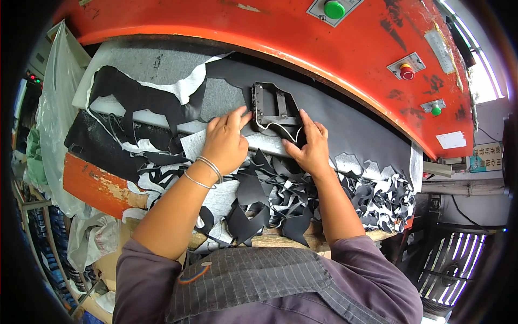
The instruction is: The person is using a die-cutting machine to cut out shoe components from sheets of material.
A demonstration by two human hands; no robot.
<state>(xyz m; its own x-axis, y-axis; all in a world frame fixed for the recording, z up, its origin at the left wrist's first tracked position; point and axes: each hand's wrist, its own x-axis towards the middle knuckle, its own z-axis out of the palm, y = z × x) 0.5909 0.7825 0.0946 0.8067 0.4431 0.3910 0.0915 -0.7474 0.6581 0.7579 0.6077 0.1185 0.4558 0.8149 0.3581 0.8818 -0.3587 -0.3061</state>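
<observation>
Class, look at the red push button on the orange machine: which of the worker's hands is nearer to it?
Right. The right hand rests at the metal cutting frame's right edge, below-left of the red button; the left hand sits on the frame's far side, farther away.

**Workshop around an orange press**

A big orange machine housing (pixel 302 38) with worn, scratched paint arches across the top, carrying green push buttons (pixel 334 9) and a red one (pixel 407 71) on small grey plates. At far right, a window (pixel 480 75) lets in bright daylight above a grey wall. On the left hang translucent plastic bags (pixel 51 119), with shelving (pixel 38 227) below them. A metal grille (pixel 450 270) stands at lower right.
</observation>
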